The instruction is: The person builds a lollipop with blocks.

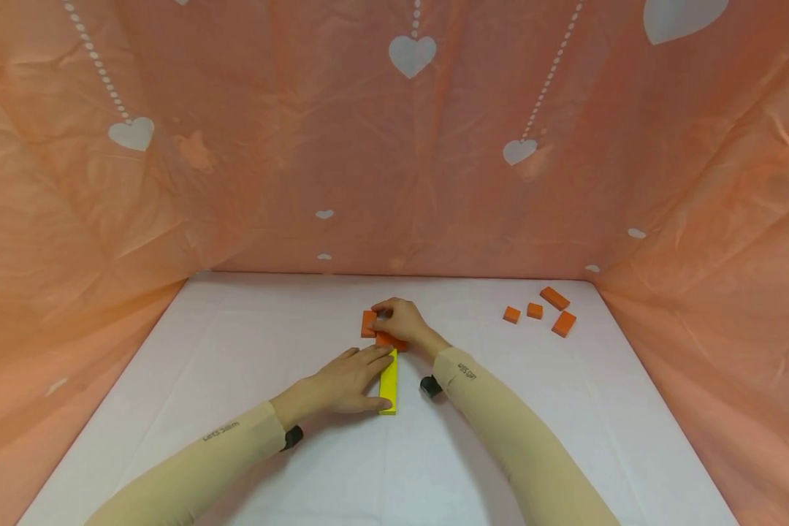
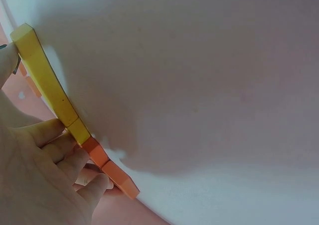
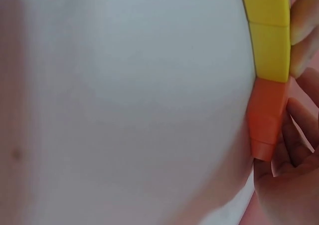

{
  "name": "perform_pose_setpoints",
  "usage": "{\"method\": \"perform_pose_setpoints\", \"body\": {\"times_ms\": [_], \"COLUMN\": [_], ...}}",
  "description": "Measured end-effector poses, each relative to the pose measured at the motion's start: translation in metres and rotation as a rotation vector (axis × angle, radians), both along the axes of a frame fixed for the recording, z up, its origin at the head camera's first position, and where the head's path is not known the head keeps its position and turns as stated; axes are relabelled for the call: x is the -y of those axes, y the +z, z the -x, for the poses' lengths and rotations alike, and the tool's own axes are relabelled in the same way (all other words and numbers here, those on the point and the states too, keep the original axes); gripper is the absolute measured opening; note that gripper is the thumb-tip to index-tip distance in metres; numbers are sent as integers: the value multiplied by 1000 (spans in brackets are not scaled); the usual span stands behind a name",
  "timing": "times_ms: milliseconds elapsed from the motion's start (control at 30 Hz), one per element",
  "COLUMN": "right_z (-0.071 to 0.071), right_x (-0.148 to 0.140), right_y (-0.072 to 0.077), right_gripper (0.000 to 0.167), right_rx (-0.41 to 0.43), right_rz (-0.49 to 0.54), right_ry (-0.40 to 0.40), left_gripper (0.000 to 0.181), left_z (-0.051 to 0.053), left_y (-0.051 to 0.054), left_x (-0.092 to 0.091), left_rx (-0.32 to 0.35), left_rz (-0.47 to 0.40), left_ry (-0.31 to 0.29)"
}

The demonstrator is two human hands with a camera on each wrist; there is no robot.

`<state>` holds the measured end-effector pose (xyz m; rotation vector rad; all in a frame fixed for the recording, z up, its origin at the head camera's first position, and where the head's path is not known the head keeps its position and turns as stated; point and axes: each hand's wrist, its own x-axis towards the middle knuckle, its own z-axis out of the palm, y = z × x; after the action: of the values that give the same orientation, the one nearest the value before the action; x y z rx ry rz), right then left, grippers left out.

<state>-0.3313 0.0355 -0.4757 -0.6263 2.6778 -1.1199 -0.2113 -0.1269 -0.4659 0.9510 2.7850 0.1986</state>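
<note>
A long yellow block [image 1: 388, 383] lies on the table, pointing away from me. My left hand [image 1: 342, 380] rests along it with fingers extended, thumb near its close end. The left wrist view shows a short yellow block [image 2: 79, 131] continuing the line under those fingers. Beyond it comes an orange block [image 1: 391, 342], crosswise at the far end and partly covered by my right hand [image 1: 404, 320]. Another orange block [image 1: 368, 324] stands beside it, farther back and left. In the right wrist view, my right thumb and curled fingers hold the orange end [image 3: 264, 125] of the row.
Loose orange pieces lie at the back right of the white table [image 1: 250, 329]: a small block [image 1: 511, 314], another small block [image 1: 535, 310], and two longer ones [image 1: 555, 298]. A pink curtain [image 1: 394, 183] with hearts borders the table's back and sides.
</note>
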Motion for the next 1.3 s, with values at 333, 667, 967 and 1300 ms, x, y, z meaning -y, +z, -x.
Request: {"method": "perform_pose_setpoints", "body": {"times_ms": [333, 667, 967, 1300], "right_z": [-1, -1, 0, -4], "right_x": [0, -2, -7, -41], "right_y": [1, -1, -1, 15], "right_gripper": [40, 40, 45, 47], "right_rx": [26, 35, 51, 26], "right_rz": [13, 14, 48, 126], "right_ry": [-27, -35, -24, -42], "left_gripper": [82, 84, 84, 85], "left_z": [-1, -1, -2, -3], "left_y": [-1, -2, -4, -2], "left_x": [0, 0, -2, -1], "left_rx": [-19, -7, 1, -4], "left_rz": [-29, -28, -18, -10], "left_ry": [-7, 0, 10, 15]}}
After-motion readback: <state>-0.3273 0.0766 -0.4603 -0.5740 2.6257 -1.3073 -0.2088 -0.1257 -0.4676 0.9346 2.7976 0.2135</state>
